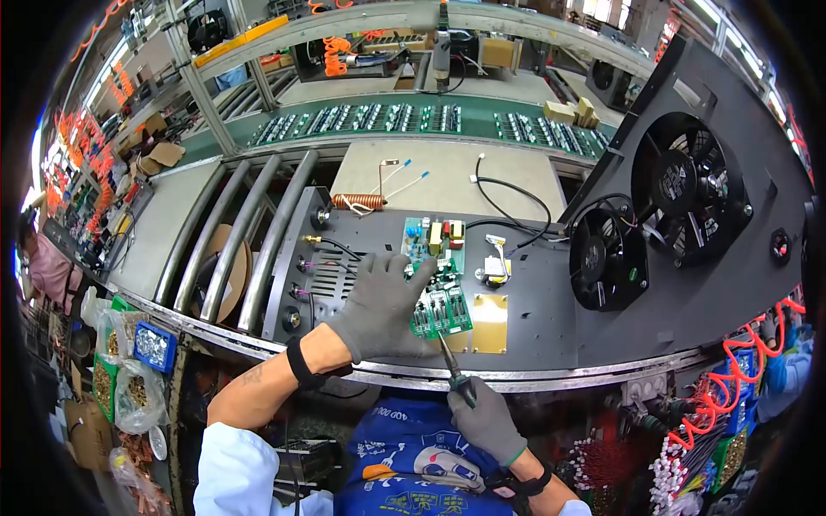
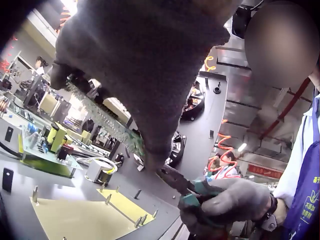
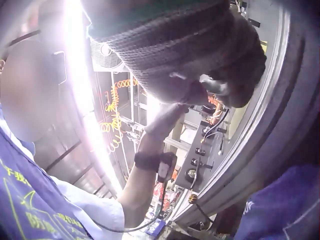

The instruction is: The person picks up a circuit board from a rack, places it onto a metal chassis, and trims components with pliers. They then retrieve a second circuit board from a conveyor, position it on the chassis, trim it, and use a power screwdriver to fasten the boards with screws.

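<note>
In the head view my gloved left hand [image 1: 385, 307] holds a green circuit board [image 1: 441, 313] by its edges, fingers spread over its left side; the left wrist view shows that board [image 2: 102, 116] tilted, raised off the panel. My gloved right hand [image 1: 488, 421] grips pliers [image 1: 454, 368] by their dark green handles, the tips at the board's lower edge. In the left wrist view the right hand [image 2: 231, 202] has the pliers' jaws close to the left fingertips. Another board [image 1: 422, 234] with yellow components lies above. Gold plates [image 1: 490, 322] with metal posts lie below and beside the held board.
Two black fans [image 1: 680, 185] stand on the upright panel at the right. A copper coil [image 1: 357, 202], a black cable [image 1: 525, 193] and a small white-wired transformer [image 1: 495, 270] lie around the boards. Metal rollers [image 1: 280, 236] are at the left; red coiled hoses [image 1: 731, 370] hang at the right.
</note>
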### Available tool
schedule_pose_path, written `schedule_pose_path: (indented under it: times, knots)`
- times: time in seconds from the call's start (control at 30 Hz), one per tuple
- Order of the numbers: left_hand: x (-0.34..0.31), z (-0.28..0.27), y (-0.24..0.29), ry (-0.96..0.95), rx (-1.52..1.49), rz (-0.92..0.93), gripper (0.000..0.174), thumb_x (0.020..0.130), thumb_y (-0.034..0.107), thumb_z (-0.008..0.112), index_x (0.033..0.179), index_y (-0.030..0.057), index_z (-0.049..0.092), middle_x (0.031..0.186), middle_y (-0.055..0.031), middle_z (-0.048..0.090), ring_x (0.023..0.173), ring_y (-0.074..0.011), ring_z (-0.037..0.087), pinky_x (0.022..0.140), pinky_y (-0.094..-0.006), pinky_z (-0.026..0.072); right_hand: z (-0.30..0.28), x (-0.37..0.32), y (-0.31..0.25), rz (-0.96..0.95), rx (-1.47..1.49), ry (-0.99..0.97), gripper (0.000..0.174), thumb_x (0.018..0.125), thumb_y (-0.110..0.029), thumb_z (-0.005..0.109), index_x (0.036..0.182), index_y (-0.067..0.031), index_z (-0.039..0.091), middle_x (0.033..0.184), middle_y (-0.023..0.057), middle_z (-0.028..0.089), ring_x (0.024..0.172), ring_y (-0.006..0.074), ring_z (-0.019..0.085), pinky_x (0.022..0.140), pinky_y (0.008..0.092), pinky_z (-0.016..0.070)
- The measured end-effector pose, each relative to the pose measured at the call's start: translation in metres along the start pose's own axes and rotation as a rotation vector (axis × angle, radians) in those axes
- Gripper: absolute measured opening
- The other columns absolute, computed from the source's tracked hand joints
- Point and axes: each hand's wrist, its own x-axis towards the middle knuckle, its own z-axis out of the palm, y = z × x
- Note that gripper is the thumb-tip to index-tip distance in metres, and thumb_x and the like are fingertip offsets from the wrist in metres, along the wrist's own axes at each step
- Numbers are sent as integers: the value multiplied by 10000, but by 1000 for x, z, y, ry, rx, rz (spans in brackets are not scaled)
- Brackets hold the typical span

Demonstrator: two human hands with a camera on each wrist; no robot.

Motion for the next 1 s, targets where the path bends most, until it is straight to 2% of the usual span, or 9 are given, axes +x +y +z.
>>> schedule_pose_path:
  times: [0.07,0.23,0.37,0.57,0.8,0.9,1.0]
  knots:
    - [2,7,-2,-49,-121,-16,1091,601,507,897,1450,-14,452,1237,-342,531,1154,-502,527,998,-558,460,-3,-6,-6,-17,-16,16,288,963,-274,645,1040,4,636,786,183,663,730,366,665,680,435,508]
    - [4,17,5,-98,-250,-19,1093,620,483,900,1470,-14,426,1278,-373,483,1214,-510,479,1025,-560,447,9,-10,24,104,347,-88,257,994,-244,626,1013,12,644,746,76,638,662,178,595,650,359,489]
    - [11,15,9,-3,-279,30,1137,614,450,911,1503,-21,382,1337,-343,456,1213,-499,466,1051,-545,430,-5,-15,11,150,499,-126,226,1007,-219,615,1014,7,629,756,13,597,656,86,526,608,294,456]
    - [34,7,11,124,-325,118,1135,604,375,909,1510,-34,360,1333,-305,463,1214,-459,475,1059,-514,428,-34,-14,-8,251,840,-269,217,1016,-211,619,1118,-23,579,815,6,542,635,64,458,552,236,382]
    - [55,3,17,138,-338,162,1114,615,345,895,1495,-71,352,1333,-300,462,1217,-446,474,1066,-498,427,-51,-8,-11,273,944,-318,177,1032,-195,591,1126,-47,568,829,-17,505,634,56,416,553,226,363]
    - [62,6,20,120,-318,150,1113,616,345,896,1492,-74,352,1334,-299,463,1217,-446,480,1060,-494,437,-44,-1,2,122,738,-187,227,1016,-210,604,1143,-25,570,804,19,571,626,105,519,575,283,433]
    - [65,16,19,124,-310,148,1123,611,339,902,1497,-74,348,1350,-301,453,1231,-448,483,1062,-483,446,-51,-1,-3,62,283,-8,285,990,-217,617,1162,5,570,770,82,637,671,206,642,647,357,503]
